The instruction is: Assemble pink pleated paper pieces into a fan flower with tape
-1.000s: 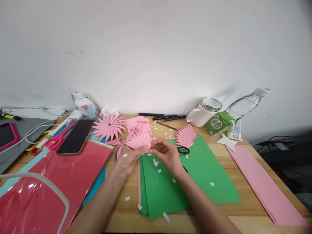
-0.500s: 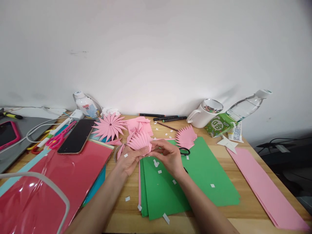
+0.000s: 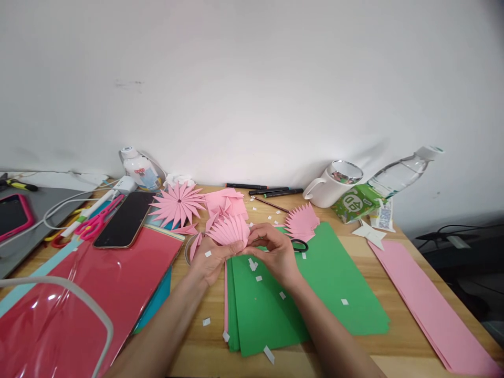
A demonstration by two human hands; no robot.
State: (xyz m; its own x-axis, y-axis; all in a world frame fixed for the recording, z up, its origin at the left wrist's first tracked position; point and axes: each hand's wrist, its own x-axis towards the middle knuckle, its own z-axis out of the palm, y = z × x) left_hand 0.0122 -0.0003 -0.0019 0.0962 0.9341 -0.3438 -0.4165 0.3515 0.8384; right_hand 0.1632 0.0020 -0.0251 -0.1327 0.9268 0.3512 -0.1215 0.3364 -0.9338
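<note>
Both my hands meet over the wooden table at a pink folded paper fan [image 3: 230, 230] made of pointed petals. My left hand [image 3: 210, 261] cups the fan from below, fingers closed on its base. My right hand [image 3: 273, 252] pinches the fan's right edge with thumb and fingers. Under my hands lies a stack of green paper sheets [image 3: 315, 294] dotted with small white tape bits. A finished pink paper flower [image 3: 178, 205] lies behind to the left, and another pink fan piece [image 3: 301, 220] to the right beside black scissors [image 3: 300, 245].
A red sheet [image 3: 79, 294] and a black phone [image 3: 124, 220] lie at left, with pink scissors [image 3: 96, 220]. A white mug [image 3: 333, 184], a green pack [image 3: 356, 202], a water bottle [image 3: 401, 170] and pens [image 3: 271, 190] stand at the back. Pink strips [image 3: 429, 304] lie along the right edge.
The pink fan has spread a little wider and my right hand's fingers have closed in on its right edge. Both hands stay at the same spot.
</note>
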